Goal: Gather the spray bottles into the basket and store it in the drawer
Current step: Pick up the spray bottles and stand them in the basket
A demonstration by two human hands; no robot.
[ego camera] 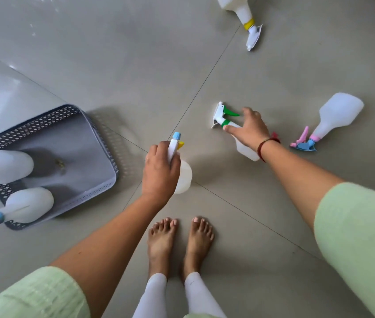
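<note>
A grey perforated basket (104,143) stands on the floor at the left, with two white spray bottles lying in it, one at its left side (7,165) and one with a pink and blue head (29,204). My left hand (160,172) grips a white bottle with a blue and yellow head (183,177), held above the floor to the right of the basket. My right hand (249,128) closes around the neck of a white bottle with a green trigger (222,115) that lies on the floor.
Two more white bottles lie on the grey tiled floor: one with a pink and blue head (335,118) at the right, one with a yellow collar (242,12) at the top. My bare feet (179,239) stand at the bottom centre.
</note>
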